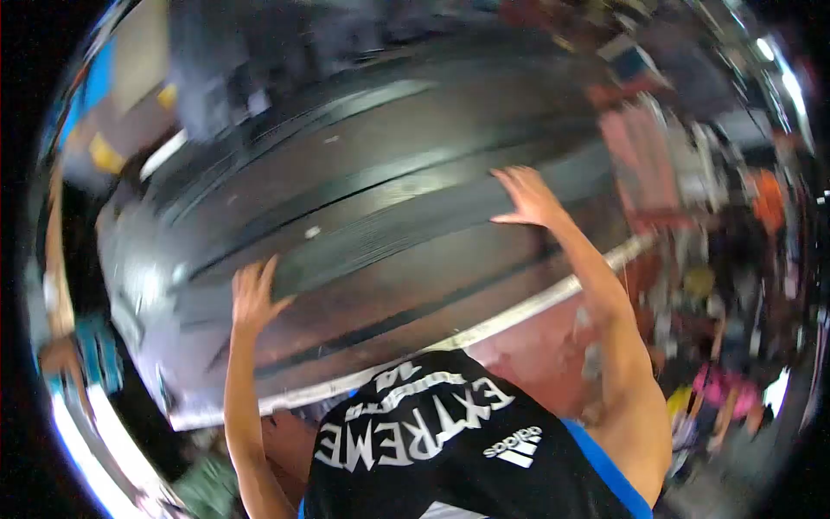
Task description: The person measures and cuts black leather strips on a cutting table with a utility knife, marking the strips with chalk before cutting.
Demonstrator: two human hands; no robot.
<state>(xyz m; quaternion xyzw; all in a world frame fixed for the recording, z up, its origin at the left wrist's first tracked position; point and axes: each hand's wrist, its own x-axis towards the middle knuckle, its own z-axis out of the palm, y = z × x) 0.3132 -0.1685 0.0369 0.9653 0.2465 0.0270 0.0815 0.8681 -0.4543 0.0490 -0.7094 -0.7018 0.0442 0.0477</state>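
A long strip of dark grey-green fabric (380,240) lies across a large dark table (415,298). At the strip's left end is my left hand (253,298), fingers apart, on or just over the cloth. Farther right, my right hand (529,199) is spread with its thumb apart from the fingers, over the same strip. Neither hand visibly grips anything; whether the fingertips touch the cloth is hard to tell. A small pale scrap (312,233) lies near the strip's upper edge.
Dark fabric is heaped along the table's far side. A reddish board (640,160) stands at the right end. The near edge has a whitish strip (510,315). People and a pink garment (726,387) appear at lower right, blurred.
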